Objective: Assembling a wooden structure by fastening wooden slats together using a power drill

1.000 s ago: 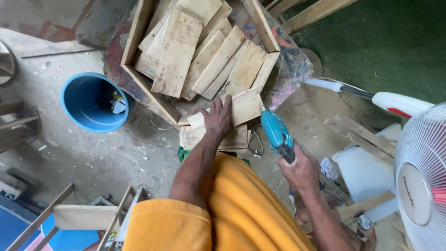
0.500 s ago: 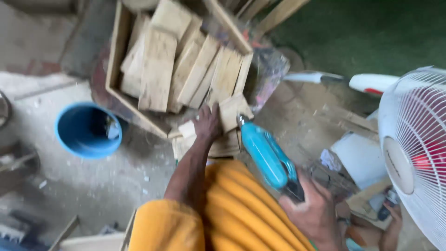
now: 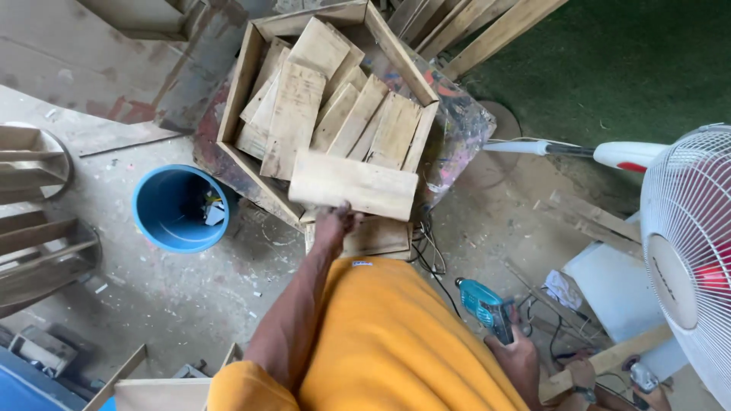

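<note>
Left hand lifts a board off the stack; drill lowered to the right side.

The left hand [image 3: 333, 222] pinches the near edge of a short wooden board [image 3: 353, 183], fingers closed on it, holding it flat just above the stacked boards [image 3: 375, 237] on which that hand pressed a second ago. Just beyond the grip sits the wooden crate [image 3: 242, 84] filled with similar cut boards; the blue bucket [image 3: 180, 208] stands to its left. The right hand [image 3: 518, 356], wrapped shut round the teal power drill [image 3: 487, 307], has dropped from the stack down beside the orange-clad knee. Judgement: drilling has paused and the board is being moved. A white fan [image 3: 689, 259] stands at far right.
</note>
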